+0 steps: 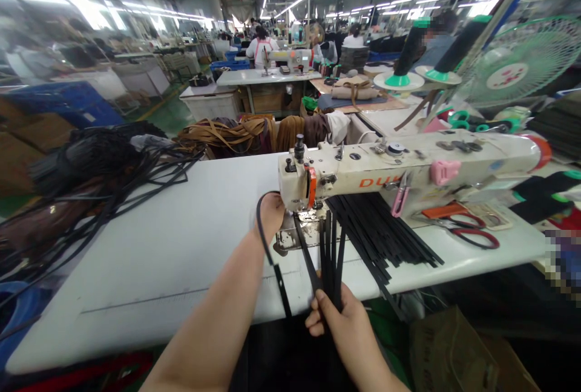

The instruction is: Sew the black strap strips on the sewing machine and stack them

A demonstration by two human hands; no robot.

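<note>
Black straps [330, 259]: laid lengthwise from sewing machine [363, 174] to table [181, 228] edge, near ends pinched by right hand [338, 325] fingers. Left hand [271, 213] set nearer the machine; its grip cannot be told.

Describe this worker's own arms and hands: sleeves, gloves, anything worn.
Both arms are bare. No sleeve shows on the left forearm or on the short stretch of right forearm in view. The left hand and right hand wear no gloves. No ring, watch, bracelet, tape or tattoo is visible.
</note>
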